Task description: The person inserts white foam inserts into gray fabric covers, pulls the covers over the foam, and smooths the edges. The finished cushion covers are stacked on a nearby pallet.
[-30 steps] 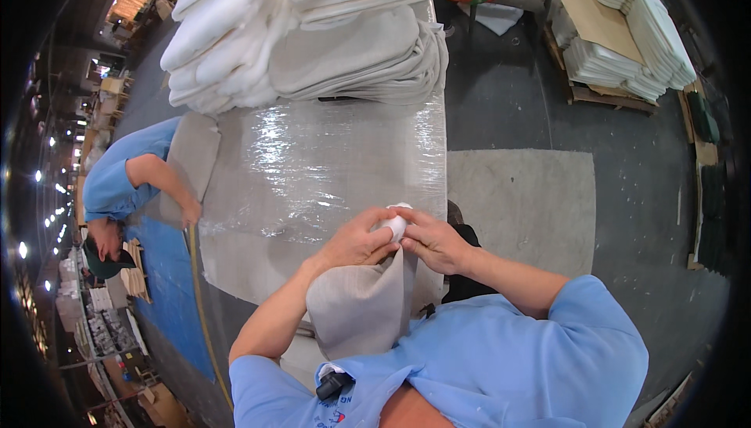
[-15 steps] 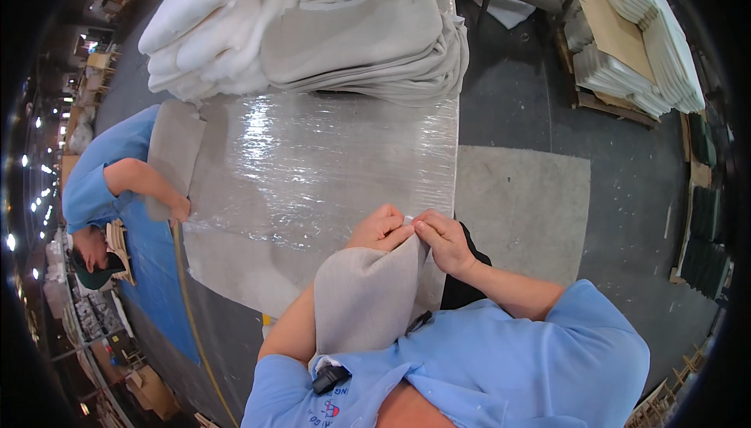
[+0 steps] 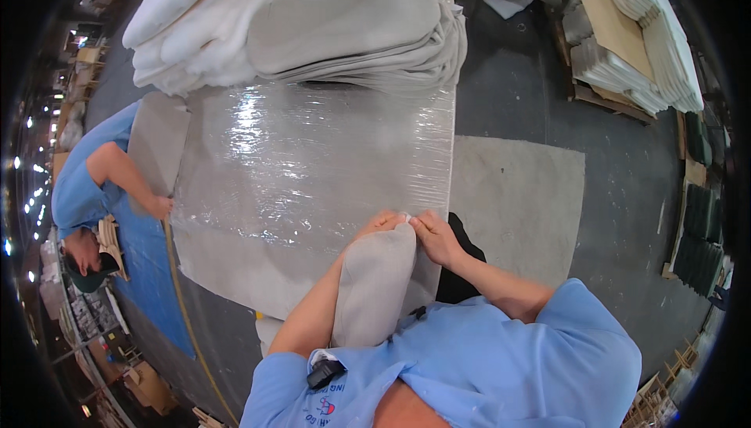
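A light grey fabric cover hangs from my hands over my left forearm, its lower end against my shirt. My left hand is closed on its far edge, partly hidden behind the cloth. Right beside it, my right hand pinches the same edge between thumb and fingers. A small white bit shows between the fingertips, too small to name. Both hands are over the near edge of a table covered with clear plastic film.
Stacked grey covers and puffy white pads fill the table's far end. At the left, a co-worker handles a grey fabric piece. A pallet of white sheets stands far right; a grey mat lies on the floor.
The cover has folded narrower and hangs closer to upright along my left forearm. My hands stay together at its edge. The whole view has shifted slightly.
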{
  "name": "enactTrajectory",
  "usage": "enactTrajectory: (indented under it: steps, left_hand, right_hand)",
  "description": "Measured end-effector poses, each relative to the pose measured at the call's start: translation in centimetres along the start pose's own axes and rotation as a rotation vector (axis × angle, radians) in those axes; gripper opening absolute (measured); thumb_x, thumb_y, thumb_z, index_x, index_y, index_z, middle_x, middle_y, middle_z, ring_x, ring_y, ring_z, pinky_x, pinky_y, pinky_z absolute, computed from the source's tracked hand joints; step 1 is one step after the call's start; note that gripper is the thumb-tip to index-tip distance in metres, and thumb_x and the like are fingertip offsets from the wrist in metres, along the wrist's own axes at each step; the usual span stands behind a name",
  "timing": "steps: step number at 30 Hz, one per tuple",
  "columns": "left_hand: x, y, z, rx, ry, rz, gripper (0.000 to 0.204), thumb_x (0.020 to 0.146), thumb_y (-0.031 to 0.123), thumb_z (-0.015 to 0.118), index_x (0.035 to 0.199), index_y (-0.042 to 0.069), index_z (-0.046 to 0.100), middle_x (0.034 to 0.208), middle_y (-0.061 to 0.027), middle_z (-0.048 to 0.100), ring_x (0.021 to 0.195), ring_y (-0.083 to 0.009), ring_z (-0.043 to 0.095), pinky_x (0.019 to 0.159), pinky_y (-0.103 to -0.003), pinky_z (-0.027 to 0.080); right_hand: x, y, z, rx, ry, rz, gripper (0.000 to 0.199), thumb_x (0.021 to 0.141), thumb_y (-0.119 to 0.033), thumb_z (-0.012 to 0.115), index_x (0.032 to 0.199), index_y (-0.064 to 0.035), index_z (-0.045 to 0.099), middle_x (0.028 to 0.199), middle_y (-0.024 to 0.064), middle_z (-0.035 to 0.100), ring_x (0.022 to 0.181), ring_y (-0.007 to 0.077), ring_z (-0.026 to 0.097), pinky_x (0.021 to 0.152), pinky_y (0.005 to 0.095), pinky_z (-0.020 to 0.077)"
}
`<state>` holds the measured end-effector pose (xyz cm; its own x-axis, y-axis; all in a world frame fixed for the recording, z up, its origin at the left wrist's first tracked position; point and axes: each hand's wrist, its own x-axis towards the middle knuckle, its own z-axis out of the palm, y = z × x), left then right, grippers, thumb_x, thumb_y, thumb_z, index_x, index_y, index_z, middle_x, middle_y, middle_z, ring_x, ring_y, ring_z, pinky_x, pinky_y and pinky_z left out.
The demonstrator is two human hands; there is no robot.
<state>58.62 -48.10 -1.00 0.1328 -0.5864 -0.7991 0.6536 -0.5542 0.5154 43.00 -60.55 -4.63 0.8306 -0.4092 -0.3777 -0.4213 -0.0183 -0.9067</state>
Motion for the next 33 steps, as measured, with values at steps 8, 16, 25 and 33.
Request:
enactTrajectory:
  steps: [8,16,25,33]
  left_hand:
    - [0.4,-4.7,6.5,0.671,-0.061,0.473,0.035,0.105,0.032,0.068,0.093,0.0,0.072,0.1,-0.0138,0.059,0.102,-0.0254,0.057,0.091,-0.037,0.047]
    - [1.1,-4.8,8.2,0.957,-0.087,0.496,0.03,0.103,0.03,0.071,0.097,0.0,0.072,0.107,-0.0117,0.058,0.092,-0.0245,0.059,0.081,-0.036,0.049]
    - [0.9,-1.4,10.1,1.125,-0.176,0.437,0.031,0.1,0.033,0.071,0.093,0.003,0.07,0.097,-0.0152,0.058,0.093,-0.0301,0.06,0.081,-0.04,0.049]
    - [1.9,-1.9,10.4,1.188,-0.138,0.504,0.033,0.101,0.036,0.069,0.091,0.005,0.07,0.091,-0.0156,0.057,0.092,-0.0334,0.059,0.082,-0.042,0.047]
  right_hand:
    - [-10.3,1.5,-2.6,-0.089,0.242,0.045,0.033,0.111,-0.03,0.057,0.097,-0.0018,0.065,0.09,0.0148,0.058,0.084,0.0327,0.059,0.077,0.0416,0.0481]
    - [-12.2,3.2,-2.4,0.525,0.334,0.279,0.032,0.108,-0.029,0.067,0.088,-0.0047,0.062,0.075,-0.0025,0.053,0.069,0.007,0.047,0.061,0.0295,0.0408]
    - [-10.7,2.1,-1.3,0.961,0.387,0.543,0.039,0.115,-0.04,0.05,0.104,-0.0062,0.065,0.091,-0.0003,0.061,0.082,0.0099,0.053,0.074,0.03,0.0449]
    - [-7.7,2.7,-1.2,1.34,0.275,0.593,0.056,0.115,-0.049,0.046,0.122,0.0024,0.066,0.116,0.0123,0.07,0.101,0.0181,0.067,0.084,0.0357,0.0552]
